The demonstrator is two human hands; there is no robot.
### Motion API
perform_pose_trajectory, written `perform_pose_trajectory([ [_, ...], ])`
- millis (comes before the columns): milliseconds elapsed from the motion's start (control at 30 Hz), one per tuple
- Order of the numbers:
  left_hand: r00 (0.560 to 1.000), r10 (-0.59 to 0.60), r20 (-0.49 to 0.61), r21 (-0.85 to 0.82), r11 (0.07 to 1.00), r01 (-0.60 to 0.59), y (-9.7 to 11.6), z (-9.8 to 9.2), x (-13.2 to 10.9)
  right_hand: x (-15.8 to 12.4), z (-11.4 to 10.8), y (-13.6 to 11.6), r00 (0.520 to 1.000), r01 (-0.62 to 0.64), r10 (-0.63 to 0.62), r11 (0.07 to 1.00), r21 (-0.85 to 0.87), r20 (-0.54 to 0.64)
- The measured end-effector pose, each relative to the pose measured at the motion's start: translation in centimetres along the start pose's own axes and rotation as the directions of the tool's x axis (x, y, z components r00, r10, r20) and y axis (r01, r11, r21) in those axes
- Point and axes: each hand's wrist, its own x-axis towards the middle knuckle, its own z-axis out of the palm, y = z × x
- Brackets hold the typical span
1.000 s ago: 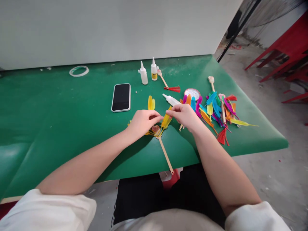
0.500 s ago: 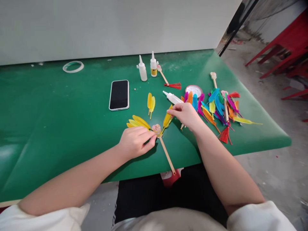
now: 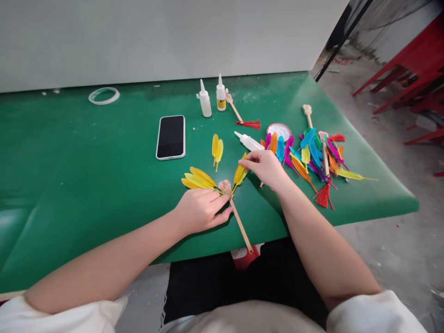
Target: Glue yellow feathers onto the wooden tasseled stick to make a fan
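Observation:
A wooden stick [image 3: 241, 225] with a pinkish ornament [image 3: 225, 186] at its top lies at the table's near edge. Yellow feathers [image 3: 198, 177] fan out to the left of the ornament. My left hand [image 3: 204, 209] rests over the feather bases, its fingertips at the top of the stick, thumb and finger slightly apart. Between thumb and finger, my right hand [image 3: 266, 167] pinches a yellow feather [image 3: 240, 169] that stands to the right of the ornament. Two loose yellow feathers [image 3: 217, 150] lie farther back.
Behind lie a phone [image 3: 171, 137], a tape roll [image 3: 104, 95], two upright glue bottles [image 3: 205, 101] and a tasselled stick [image 3: 236, 111]. To the right are a tipped bottle [image 3: 249, 141], a round dish [image 3: 279, 131] and coloured feathers [image 3: 314, 150] among more sticks. Red chairs [image 3: 405, 69] stand beyond the table.
My left hand's fingers have shifted slightly right, onto the stick's top, and have spread a little. My right hand still holds the yellow feather, moved slightly left and down.

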Motion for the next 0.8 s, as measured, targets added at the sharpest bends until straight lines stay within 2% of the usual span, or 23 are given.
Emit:
perform_pose_trajectory([
  [400, 0.999, -0.048, -0.013, -0.020, 0.999, 0.048, 0.3, 0.3, 0.0, 0.3, 0.7, 0.4, 0.996, 0.015, -0.033, 0.977, -0.213, -0.080],
  [500, 0.998, -0.060, -0.010, -0.023, 0.998, 0.060, 0.4, 0.3, -0.1, 0.2, 0.5, 0.3, 0.995, 0.006, -0.029, 0.975, -0.223, -0.099],
  [667, 0.998, -0.066, -0.014, -0.016, 0.998, 0.066, 0.5, 0.3, 0.0, 0.1, -0.5, 0.2, 0.976, -0.041, -0.012, 0.970, -0.241, -0.216],
  [800, 0.998, -0.069, -0.012, -0.018, 0.997, 0.069, 0.5, 0.4, -0.1, 0.1, -0.6, 0.5, 0.983, -0.057, 0.025, 0.983, -0.175, -0.182],
])
